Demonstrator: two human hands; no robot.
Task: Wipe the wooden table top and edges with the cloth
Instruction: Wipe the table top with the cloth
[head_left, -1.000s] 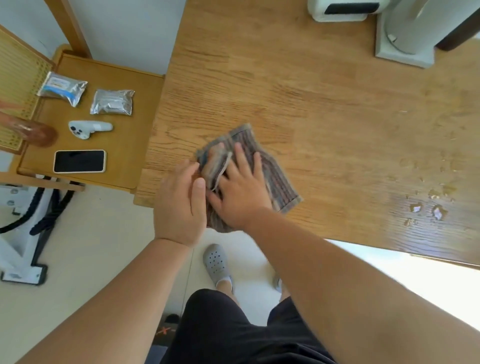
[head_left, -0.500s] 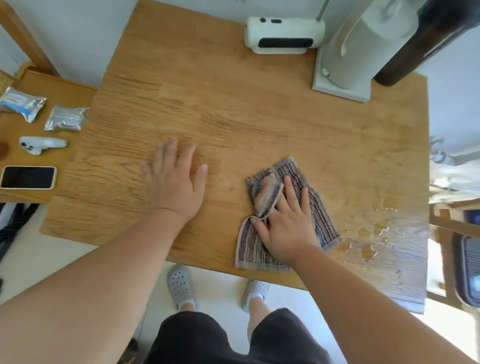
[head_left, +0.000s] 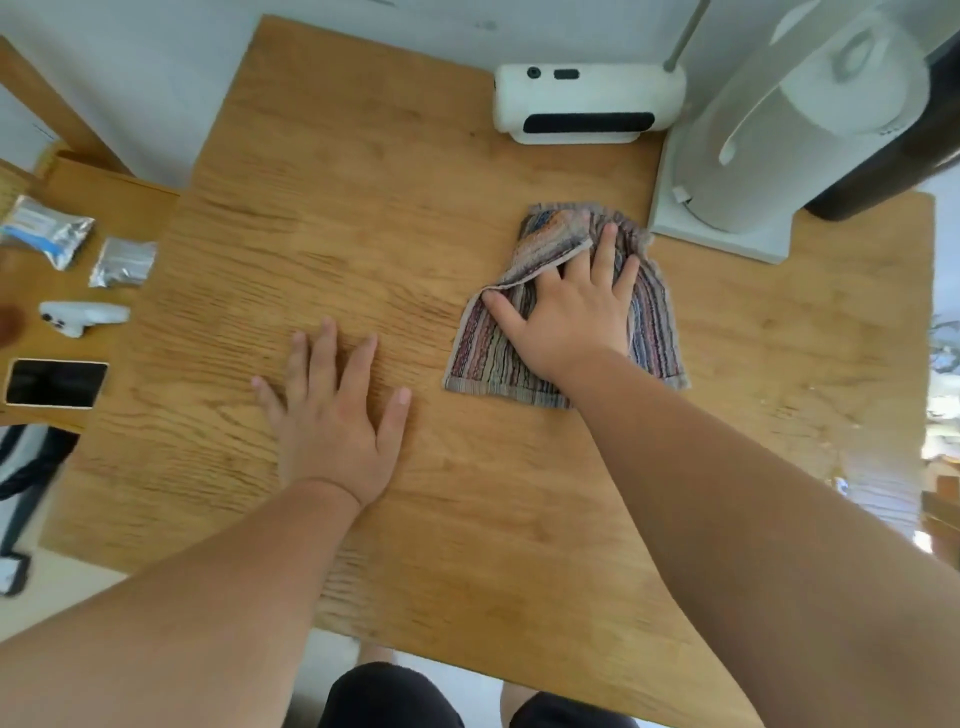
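Our right hand's fingers (head_left: 602, 249) lie spread, pressing the striped cloth (head_left: 488, 358) onto the table (head_left: 363, 197) mid-top; our left hand (head_left: 337, 415) rests flat, empty. Droplets (head_left: 810, 405) remain rightward, edges seemingly still unwiped.

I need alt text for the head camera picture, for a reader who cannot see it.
A person's right hand presses a striped cloth flat on a wooden table, near a white appliance base. The left hand rests flat on the bare wood. A phone lies on a side table to the left.
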